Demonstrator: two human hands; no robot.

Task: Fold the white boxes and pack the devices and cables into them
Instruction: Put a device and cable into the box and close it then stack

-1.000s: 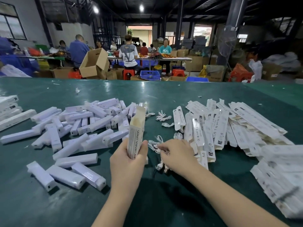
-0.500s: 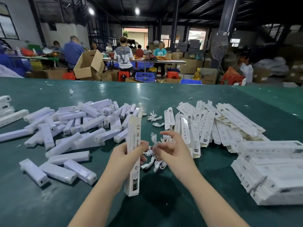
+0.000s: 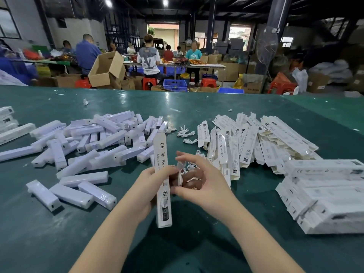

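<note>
My left hand grips a long white box, upright above the green table, printed side toward me. Beside it my right hand holds a small bagged white cable between thumb and fingers, close to the box's right side. White stick-shaped devices lie heaped on the left. Flat unfolded white boxes spread out to the right. Loose bundled cables lie between the two piles.
A stack of closed white boxes sits at the right edge, more white boxes at the far left. Beyond the table, several people sit at other benches among cardboard cartons, red stools and blue crates.
My right hand rose from the cable pile on the table with a cable and came next to the box. The left hand turned the box so its printed face shows.
</note>
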